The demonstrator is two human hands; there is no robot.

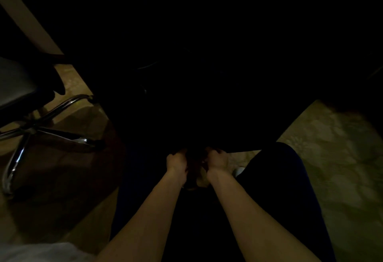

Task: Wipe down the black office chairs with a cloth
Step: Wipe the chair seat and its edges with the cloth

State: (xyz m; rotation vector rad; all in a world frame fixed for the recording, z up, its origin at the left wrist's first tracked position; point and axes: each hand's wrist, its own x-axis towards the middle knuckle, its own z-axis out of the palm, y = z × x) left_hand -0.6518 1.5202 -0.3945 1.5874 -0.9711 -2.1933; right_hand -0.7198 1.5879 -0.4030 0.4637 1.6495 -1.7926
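Though the room is very dark, 2 bare arms reach forward and down. Left hand (177,161) and right hand (216,160) curl close together on a dim cloth (200,179) beneath a black chair (186,95). Another chair's chrome base (31,131) stands left.
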